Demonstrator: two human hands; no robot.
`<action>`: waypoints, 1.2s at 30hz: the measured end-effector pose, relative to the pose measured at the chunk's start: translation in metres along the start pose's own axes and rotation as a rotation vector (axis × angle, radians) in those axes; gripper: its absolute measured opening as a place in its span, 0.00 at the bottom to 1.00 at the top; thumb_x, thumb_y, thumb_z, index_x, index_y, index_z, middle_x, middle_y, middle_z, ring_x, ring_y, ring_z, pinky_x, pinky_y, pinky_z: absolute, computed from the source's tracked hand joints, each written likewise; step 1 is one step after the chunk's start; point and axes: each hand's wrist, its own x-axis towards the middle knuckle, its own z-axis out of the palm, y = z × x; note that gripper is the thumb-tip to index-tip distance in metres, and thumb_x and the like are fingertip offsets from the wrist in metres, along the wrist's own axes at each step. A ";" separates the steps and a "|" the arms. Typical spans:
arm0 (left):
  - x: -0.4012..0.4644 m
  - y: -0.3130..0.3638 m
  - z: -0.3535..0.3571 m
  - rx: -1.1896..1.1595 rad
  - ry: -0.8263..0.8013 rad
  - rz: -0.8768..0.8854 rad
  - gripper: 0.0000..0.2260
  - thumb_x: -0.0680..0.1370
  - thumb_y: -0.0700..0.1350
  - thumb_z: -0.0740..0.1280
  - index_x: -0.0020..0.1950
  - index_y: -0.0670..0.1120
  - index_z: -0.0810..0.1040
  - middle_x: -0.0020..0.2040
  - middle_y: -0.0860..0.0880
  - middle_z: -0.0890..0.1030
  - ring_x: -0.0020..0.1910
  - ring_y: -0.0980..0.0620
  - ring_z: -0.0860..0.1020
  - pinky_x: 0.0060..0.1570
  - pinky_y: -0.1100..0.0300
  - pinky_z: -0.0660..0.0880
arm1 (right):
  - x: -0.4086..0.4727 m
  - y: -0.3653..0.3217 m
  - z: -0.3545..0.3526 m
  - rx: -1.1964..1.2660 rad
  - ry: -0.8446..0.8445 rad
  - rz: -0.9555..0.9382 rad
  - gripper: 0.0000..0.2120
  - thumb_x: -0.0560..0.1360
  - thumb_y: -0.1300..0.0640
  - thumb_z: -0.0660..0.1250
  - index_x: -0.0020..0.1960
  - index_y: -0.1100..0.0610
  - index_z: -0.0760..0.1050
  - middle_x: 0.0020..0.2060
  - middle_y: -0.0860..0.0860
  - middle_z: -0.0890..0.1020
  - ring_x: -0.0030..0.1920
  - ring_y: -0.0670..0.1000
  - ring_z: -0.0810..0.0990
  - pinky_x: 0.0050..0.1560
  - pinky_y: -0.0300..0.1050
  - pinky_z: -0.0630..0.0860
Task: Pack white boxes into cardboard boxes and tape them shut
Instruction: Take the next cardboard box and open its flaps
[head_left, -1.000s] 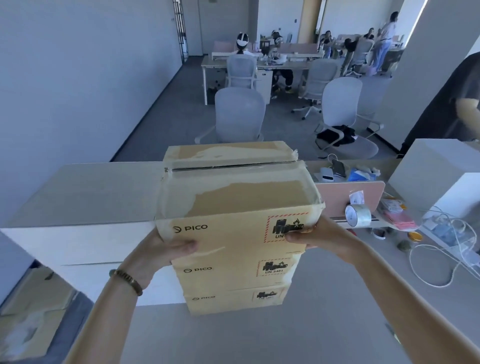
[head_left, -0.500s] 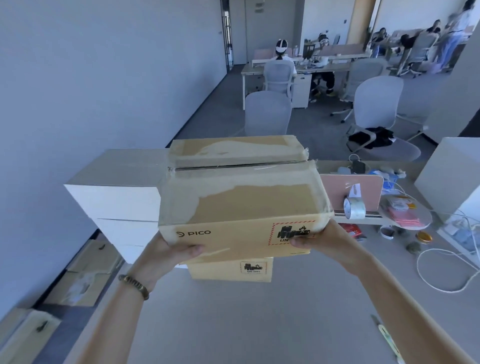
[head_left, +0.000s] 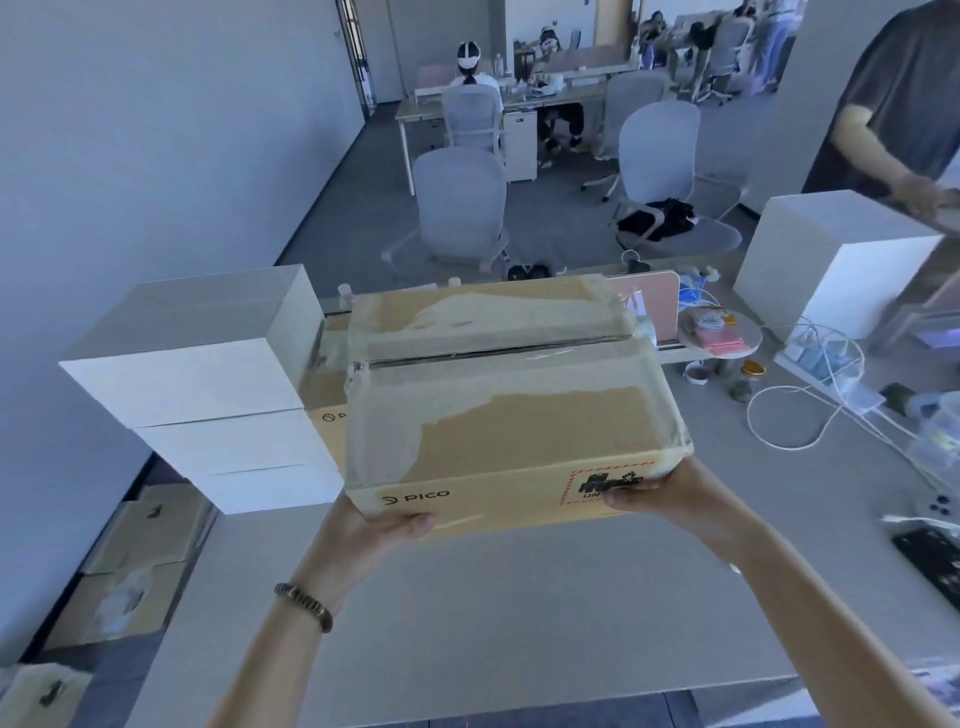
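Observation:
I hold a closed cardboard box (head_left: 519, 415) with worn tape and a PICO mark in the air over the grey table (head_left: 519, 613). My left hand (head_left: 363, 535) grips its near left bottom corner, thumb on the front face. My right hand (head_left: 670, 493) grips its near right corner, thumb over the red-framed label. To the left stands a stack of three white boxes (head_left: 208, 384). Behind the held box, another cardboard box (head_left: 324, 415) shows only a sliver. A second white box (head_left: 831, 260) stands at the back right.
Cables (head_left: 810, 405), small jars and a pink divider (head_left: 652, 296) crowd the table's right side. Flattened cardboard boxes (head_left: 135, 571) lie on the floor at left. Another person (head_left: 893, 119) stands at far right by the white box. Office chairs (head_left: 462, 208) stand beyond the table.
I have lifted the cardboard box off the stack of cardboard boxes and brought it lower and towards me; the view has shifted so the white stack shows more at left.

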 end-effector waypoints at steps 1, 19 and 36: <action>-0.003 -0.004 0.000 -0.008 -0.021 0.001 0.18 0.70 0.29 0.75 0.57 0.41 0.81 0.49 0.49 0.87 0.48 0.54 0.85 0.42 0.68 0.78 | -0.008 0.005 0.002 0.004 0.019 0.005 0.22 0.68 0.68 0.78 0.58 0.53 0.81 0.52 0.49 0.87 0.56 0.50 0.85 0.61 0.49 0.78; -0.055 -0.103 0.002 -0.087 -0.152 -0.160 0.25 0.67 0.29 0.77 0.62 0.38 0.78 0.53 0.45 0.86 0.52 0.49 0.84 0.47 0.62 0.81 | -0.088 0.097 0.042 -0.012 0.115 0.148 0.19 0.65 0.68 0.80 0.53 0.55 0.83 0.47 0.49 0.88 0.50 0.47 0.86 0.55 0.42 0.81; -0.069 -0.195 0.006 -0.006 -0.171 -0.375 0.20 0.69 0.29 0.75 0.59 0.36 0.79 0.51 0.48 0.86 0.50 0.55 0.84 0.44 0.66 0.79 | -0.065 0.186 0.065 -0.133 -0.072 0.386 0.23 0.68 0.58 0.81 0.61 0.51 0.78 0.50 0.44 0.87 0.54 0.45 0.85 0.58 0.44 0.79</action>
